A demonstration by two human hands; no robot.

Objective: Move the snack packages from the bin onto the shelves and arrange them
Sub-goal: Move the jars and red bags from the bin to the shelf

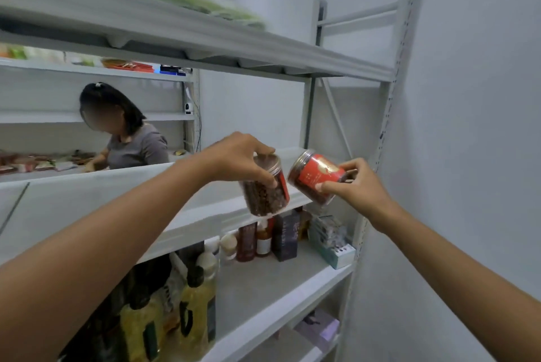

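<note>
Holding two clear plastic snack jars at the centre of the frame, before the white metal shelving (405, 10).

The left hand (240, 156) curls its fingers over the screw lid of the near-upright jar (265, 194), thumb pressed on its side. This jar is round and see-through, packed with dark reddish-brown pieces, with a red label at its right edge. The right hand (355, 186) pinches the tilted jar (316, 177) near its base between thumb and fingers. Its lid points upper left, and its glossy red label bears gold print. Both jars hang just beside each other in front of the middle shelf (87, 186), above the lower shelf (278, 288) holding small bottles (247, 241), a dark box (285, 237) and yellow oil bottles (199, 303).
</note>
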